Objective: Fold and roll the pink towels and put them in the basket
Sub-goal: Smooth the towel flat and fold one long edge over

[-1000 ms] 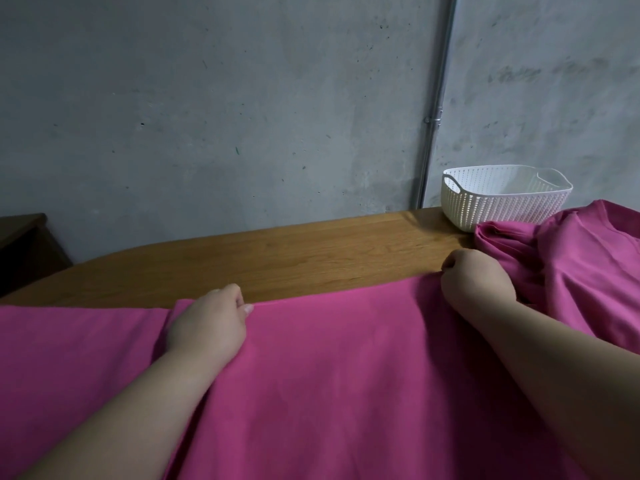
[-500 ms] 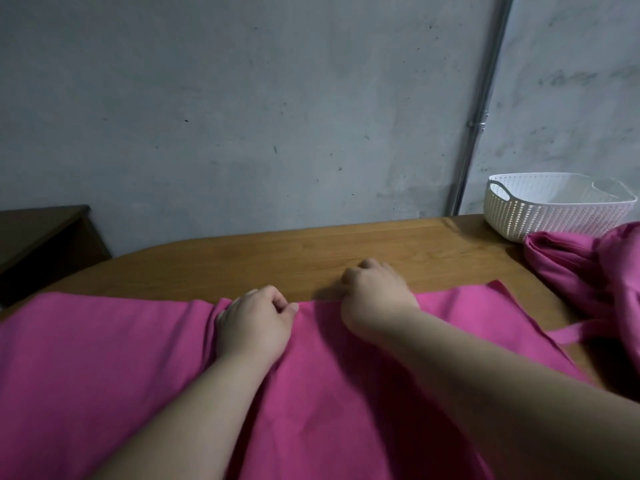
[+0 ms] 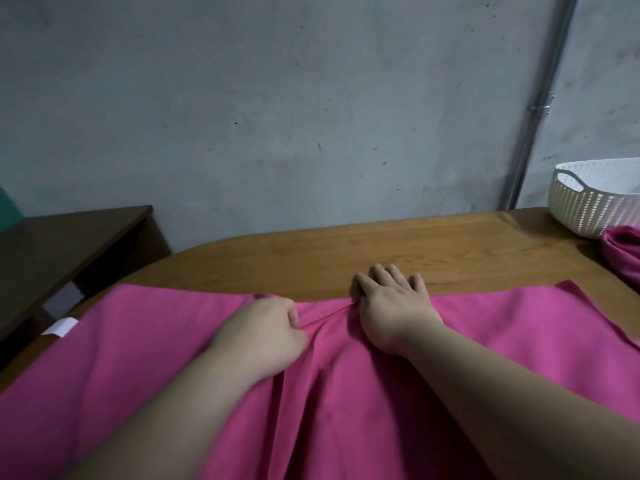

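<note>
So, starting at the far left, a dark side table [image 3: 69,244] stands beside the worktop [image 3: 381,251]; a small white tag [image 3: 60,326] shows at the left edge of the pink towel [image 3: 156,358], which lies spread across the near part of the worktop; near the middle of its far edge the left hand [image 3: 266,330] rests on the cloth with fingers curled, pinching a small gather of fabric from which creases run towards the person; just to its right the right hand [image 3: 394,306] lies palm down, fingers nearly straight and spread, its heel pressing the towel and its fingertips reaching past the edge onto bare wood, gripping nothing that I can make out; at the far right the white basket [image 3: 588,209] stands, partly cut off, no towel visible inside; a second pink towel [image 3: 623,251] lies bunched just in front of it; I judge the task barely begun, with no roll made, both towels left to finish, and nothing yet in the basket.
</note>
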A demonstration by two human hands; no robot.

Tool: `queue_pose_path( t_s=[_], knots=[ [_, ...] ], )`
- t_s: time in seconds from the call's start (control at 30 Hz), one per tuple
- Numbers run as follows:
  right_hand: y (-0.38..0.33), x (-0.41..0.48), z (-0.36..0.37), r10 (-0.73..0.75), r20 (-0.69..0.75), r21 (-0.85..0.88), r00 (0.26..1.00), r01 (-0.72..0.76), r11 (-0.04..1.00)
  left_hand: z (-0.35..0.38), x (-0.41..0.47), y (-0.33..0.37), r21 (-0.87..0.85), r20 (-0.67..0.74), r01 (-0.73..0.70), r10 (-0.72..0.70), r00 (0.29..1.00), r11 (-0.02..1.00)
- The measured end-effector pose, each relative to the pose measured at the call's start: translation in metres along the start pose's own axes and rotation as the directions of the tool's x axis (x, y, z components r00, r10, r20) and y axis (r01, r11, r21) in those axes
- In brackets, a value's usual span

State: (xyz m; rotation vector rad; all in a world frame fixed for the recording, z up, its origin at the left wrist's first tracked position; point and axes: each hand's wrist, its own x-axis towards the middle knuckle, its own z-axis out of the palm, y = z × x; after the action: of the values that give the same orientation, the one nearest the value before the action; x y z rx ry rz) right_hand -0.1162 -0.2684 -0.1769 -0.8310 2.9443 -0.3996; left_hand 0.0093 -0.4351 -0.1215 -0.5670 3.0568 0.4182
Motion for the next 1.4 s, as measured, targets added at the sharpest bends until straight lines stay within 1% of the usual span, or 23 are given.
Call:
queue_pose_path(
  t_s=[0.07,0.2,0.27,0.37,0.47,0.53,0.6,0.63,0.67,0.73,0.77,0.8,0.9,0.97,1.1,1.2,1.3,1.4],
  knots=[
    [0.000,0.000,0.001,-0.003,-0.005,0.002,1.000,0.003,1.000,-0.009,-0.015,-0.007,0.055,0.028,0.014,-0.015,0.999,0.998],
    [-0.001,-0.001,0.001,-0.010,-0.010,0.002,1.000,0.010,1.000,-0.018,-0.027,-0.010,0.096,0.054,0.003,-0.009,0.999,0.995],
    [-0.001,-0.002,0.000,-0.006,-0.004,-0.001,1.000,0.006,1.000,-0.021,-0.025,-0.010,0.140,0.121,0.007,-0.024,0.992,0.990],
    [-0.002,-0.004,-0.002,-0.014,-0.013,-0.002,1.000,0.014,1.000,-0.028,-0.015,-0.011,0.285,0.261,-0.015,-0.063,0.963,0.958],
    [-0.003,-0.006,-0.004,-0.014,-0.006,0.002,1.000,0.014,1.000,-0.034,-0.007,-0.009,0.383,0.318,-0.022,-0.110,0.942,0.924],
    [-0.003,-0.005,-0.004,-0.013,-0.015,0.000,1.000,0.013,1.000,-0.033,-0.003,-0.006,0.396,0.334,-0.036,-0.108,0.936,0.917],
    [-0.003,-0.005,-0.004,-0.013,-0.018,0.008,1.000,0.013,1.000,-0.033,-0.003,-0.006,0.380,0.324,-0.020,-0.112,0.939,0.925],
    [-0.003,-0.005,-0.004,-0.015,-0.019,0.011,1.000,0.016,1.000,-0.035,-0.002,-0.007,0.364,0.290,-0.001,-0.112,0.950,0.931],
    [-0.003,-0.005,-0.004,-0.017,-0.022,0.012,1.000,0.017,1.000,-0.039,0.000,-0.009,0.330,0.223,0.032,-0.111,0.969,0.943],
    [-0.003,-0.005,-0.003,-0.021,-0.038,0.010,0.999,0.021,1.000,-0.051,0.007,-0.013,0.240,0.040,0.106,-0.118,0.992,0.965],
    [-0.003,-0.005,-0.003,-0.021,-0.046,0.011,0.999,0.021,1.000,-0.056,0.014,-0.014,0.207,-0.025,0.134,-0.132,0.991,0.969],
    [-0.003,-0.005,-0.003,-0.018,-0.050,0.013,0.999,0.019,1.000,-0.057,0.022,-0.015,0.193,-0.055,0.155,-0.147,0.988,0.969],
    [-0.002,-0.004,-0.001,-0.015,-0.044,0.020,0.999,0.016,1.000,-0.044,0.044,-0.019,0.193,-0.054,0.236,-0.230,0.972,0.952],
    [-0.001,-0.004,-0.001,-0.009,-0.043,0.029,0.999,0.010,1.000,-0.025,0.051,-0.026,0.161,-0.053,0.291,-0.287,0.957,0.943],
    [0.000,-0.003,0.000,-0.010,-0.051,0.049,0.999,0.012,0.999,-0.001,0.048,-0.042,0.100,-0.077,0.336,-0.330,0.941,0.936],
    [0.001,-0.003,-0.001,0.001,-0.044,0.051,0.999,0.001,0.999,-0.004,0.055,-0.051,-0.013,-0.035,0.396,-0.396,0.918,0.918],
    [0.000,-0.004,-0.003,0.022,-0.039,0.052,0.999,-0.020,0.998,-0.007,0.064,-0.056,-0.069,0.026,0.407,-0.407,0.913,0.911],
    [-0.010,-0.003,-0.012,0.105,-0.004,0.052,0.994,-0.105,0.993,-0.007,0.069,-0.063,-0.138,0.060,0.419,-0.415,0.908,0.897]
  ],
)
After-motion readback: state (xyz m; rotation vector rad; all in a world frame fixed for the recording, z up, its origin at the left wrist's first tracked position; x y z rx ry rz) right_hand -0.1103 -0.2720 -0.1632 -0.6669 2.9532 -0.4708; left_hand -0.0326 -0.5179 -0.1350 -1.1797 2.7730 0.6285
